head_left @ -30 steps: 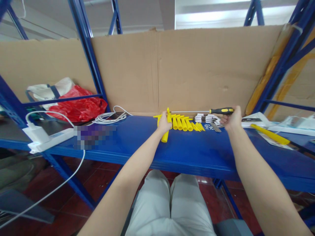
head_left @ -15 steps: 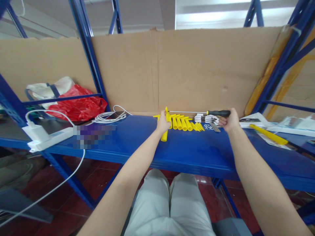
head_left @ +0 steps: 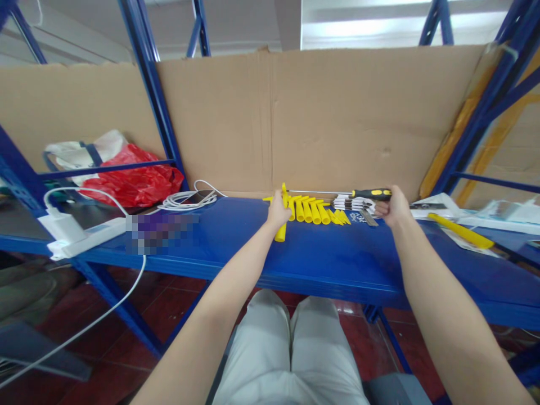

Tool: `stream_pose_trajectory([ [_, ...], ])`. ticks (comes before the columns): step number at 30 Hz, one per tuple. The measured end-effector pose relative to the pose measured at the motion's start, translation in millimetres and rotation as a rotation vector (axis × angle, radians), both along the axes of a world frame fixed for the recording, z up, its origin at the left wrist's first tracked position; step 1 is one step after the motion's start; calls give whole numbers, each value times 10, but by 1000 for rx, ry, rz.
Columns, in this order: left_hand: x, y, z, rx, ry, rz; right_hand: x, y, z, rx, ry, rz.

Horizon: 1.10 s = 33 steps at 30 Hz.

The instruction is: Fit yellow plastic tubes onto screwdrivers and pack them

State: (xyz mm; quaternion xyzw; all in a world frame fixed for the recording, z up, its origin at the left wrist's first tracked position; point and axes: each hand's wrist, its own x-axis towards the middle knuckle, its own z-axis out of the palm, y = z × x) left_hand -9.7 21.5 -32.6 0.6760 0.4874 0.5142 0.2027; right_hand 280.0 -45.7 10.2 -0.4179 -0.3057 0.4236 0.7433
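Note:
My left hand is closed around a yellow plastic handle, whose hollow lower end sticks out below the fingers. In my right hand is the end of a black-and-yellow screwdriver. Its long shaft runs level to the left, and the tip meets the upper part of the yellow handle; the exact contact is too small to see. Beside my left hand lies a row of several similar yellow handles, then small yellow wedge-shaped pieces. Small white-and-black packs and flat metal pieces lie closer to my right hand.
All this rests on a blue shelf backed by cardboard. A yellow-and-black tool lies at right. Leftward are coiled white cable, a red plastic bag and a power strip.
The screwdriver's handle has turned in my right hand, so its yellow patches now show, and it sits slightly further left. My left hand keeps its grip on the yellow handle.

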Motion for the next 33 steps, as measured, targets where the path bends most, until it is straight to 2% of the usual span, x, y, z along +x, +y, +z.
stream_pose_trajectory([
  [3,-3,9,-5,-7,-11,9,-71,-80,74,-74,0,38],
  [6,-11,15,-6,-21,2,26,-139,-150,124,-81,-6,77],
  [12,-25,5,-1,-34,14,45,-95,-101,67,-180,2,90],
  [21,-26,-19,18,-29,57,59,-213,-194,151,-113,-24,51],
  [27,-27,-2,4,-29,106,75,-43,-82,48,-192,-97,111],
  [30,-29,10,-3,-20,129,83,41,-30,-1,-188,-134,181],
  [33,-29,17,-8,-13,136,93,29,-35,11,-154,-134,177],
])
